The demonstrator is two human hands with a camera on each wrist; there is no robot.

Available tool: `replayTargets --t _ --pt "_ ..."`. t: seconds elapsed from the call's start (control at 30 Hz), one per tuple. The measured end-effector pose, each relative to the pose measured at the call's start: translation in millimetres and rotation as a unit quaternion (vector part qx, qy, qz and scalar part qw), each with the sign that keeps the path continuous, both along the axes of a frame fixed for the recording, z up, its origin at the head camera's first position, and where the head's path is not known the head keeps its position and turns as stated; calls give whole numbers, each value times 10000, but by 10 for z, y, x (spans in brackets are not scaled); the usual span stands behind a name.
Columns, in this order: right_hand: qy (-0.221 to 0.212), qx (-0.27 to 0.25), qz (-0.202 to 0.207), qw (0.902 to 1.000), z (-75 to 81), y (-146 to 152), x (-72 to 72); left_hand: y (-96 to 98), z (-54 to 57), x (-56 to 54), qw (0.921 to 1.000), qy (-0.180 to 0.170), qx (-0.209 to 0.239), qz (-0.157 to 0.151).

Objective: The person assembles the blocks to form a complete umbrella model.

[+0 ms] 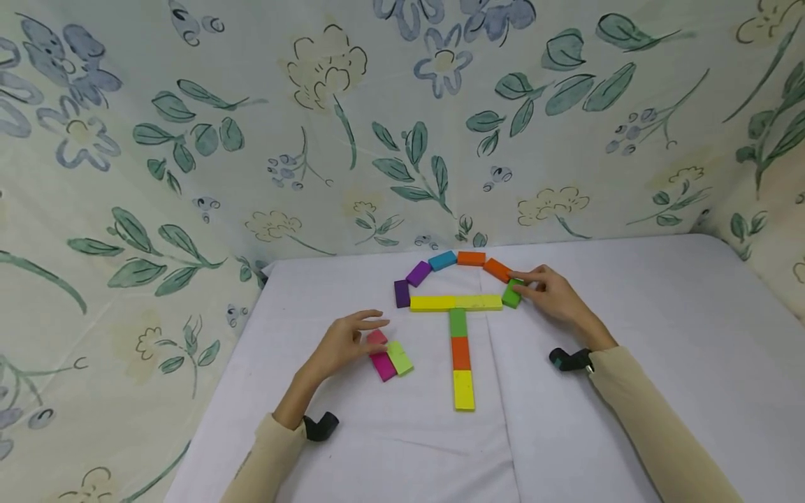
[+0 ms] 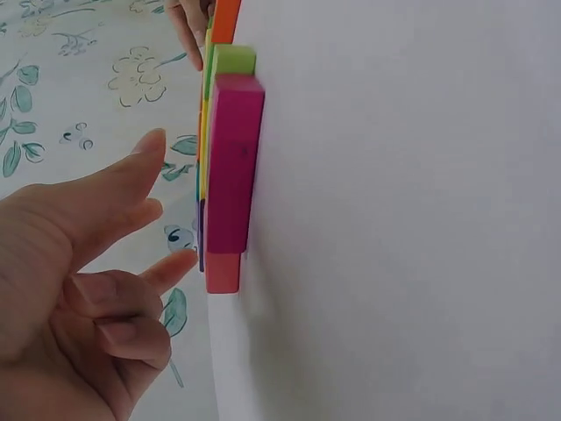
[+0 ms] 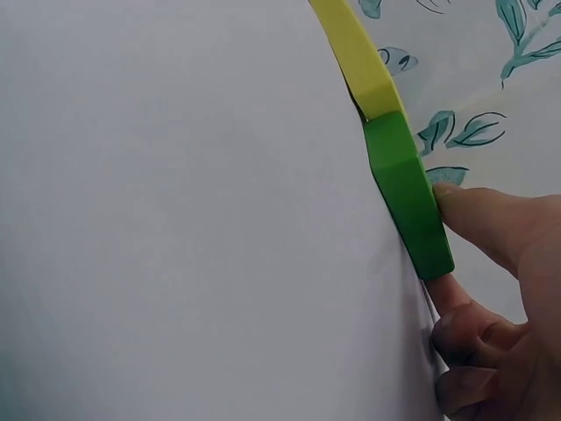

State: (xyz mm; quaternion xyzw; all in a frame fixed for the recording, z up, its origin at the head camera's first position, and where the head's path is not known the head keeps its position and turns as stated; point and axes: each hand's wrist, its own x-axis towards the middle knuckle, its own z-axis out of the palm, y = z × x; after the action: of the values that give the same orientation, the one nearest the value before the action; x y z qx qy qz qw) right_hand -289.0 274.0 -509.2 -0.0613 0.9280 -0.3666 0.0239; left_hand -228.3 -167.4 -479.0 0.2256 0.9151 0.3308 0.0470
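My right hand [image 1: 553, 297] is at the right end of an arch of coloured blocks. Its thumb and index finger pinch a green block [image 3: 408, 193], which lies beside the end of a yellow block [image 3: 364, 70]. An orange block [image 1: 497, 270] sits just above the green one. My left hand [image 1: 344, 344] hovers at a small group of blocks, thumb and fingers apart, holding nothing. The group has a magenta block [image 2: 235, 167], a coral-pink block [image 2: 223, 273] and a lime block [image 1: 400, 358]. In the left wrist view the left hand [image 2: 96, 281] is apart from them.
The arch continues left through an orange block [image 1: 471, 258], a blue block [image 1: 443, 260] and purple blocks [image 1: 418, 274]. Under the yellow bar [image 1: 434, 304] runs a column of green, orange and yellow blocks [image 1: 463, 391]. A floral cloth [image 1: 402, 126] hangs behind the white-covered table [image 1: 666, 300].
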Motion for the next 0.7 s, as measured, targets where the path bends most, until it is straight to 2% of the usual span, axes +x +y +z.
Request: replayTargets --t 0.13,0.27,0.47,0.7 --pt "-9 50 9 10000 -17 1 -10 16 -76 197 9989 463 -60 37" --pt "4 51 3 10000 -32 14 -12 95 -122 283 9958 867 -277 -40" --pt "64 48 66 9999 -42 29 -18 182 -121 354 9958 750 -524 -98" --pt "90 45 80 9999 -28 23 -9 191 -101 358 9952 716 -561 -356"
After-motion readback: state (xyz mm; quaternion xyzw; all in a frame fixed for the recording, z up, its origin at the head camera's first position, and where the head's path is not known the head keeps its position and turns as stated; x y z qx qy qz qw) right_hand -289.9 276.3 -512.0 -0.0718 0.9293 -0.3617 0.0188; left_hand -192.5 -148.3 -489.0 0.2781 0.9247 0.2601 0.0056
